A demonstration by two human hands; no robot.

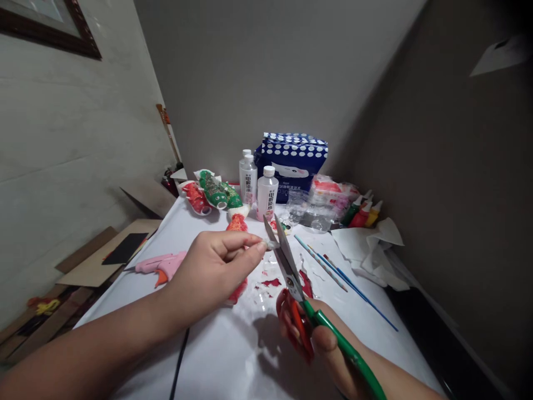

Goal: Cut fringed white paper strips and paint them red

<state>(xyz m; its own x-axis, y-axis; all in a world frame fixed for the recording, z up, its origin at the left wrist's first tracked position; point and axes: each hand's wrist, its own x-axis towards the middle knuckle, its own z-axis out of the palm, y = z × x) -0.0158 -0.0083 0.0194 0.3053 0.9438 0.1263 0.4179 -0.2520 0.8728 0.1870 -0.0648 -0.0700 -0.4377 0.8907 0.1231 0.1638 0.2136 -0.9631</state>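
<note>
While the left hand (216, 266) pinches a small clear scrap (270, 243) between thumb and fingertips, the scissors (287, 261) stand with blades slightly parted right at the scrap's edge, above the middle of the white table (233, 355). The right hand (320, 339) grips the red and green handles, fingers through the loops. For a clean cut, my judgement: feed the scrap deep toward the pivot, keep the pinching fingertips clear of the blades, close slowly, turn the piece and not the scissors.

Under the hands lie red painted cuttings (272, 282), too small to count surely.

Count, outward:
- brushes (333, 272): three, perhaps more, lying side by side to the right
- white bottles (267, 193): three, upright
- painted fish-like bottles (212, 191): three or four, partly hidden
- paint tubes (361, 214): about four
- pink glue gun (160, 265): one, on the left
- blue spotted pack (293, 161): one, at the wall
- crumpled white paper (370, 250): one heap
</note>
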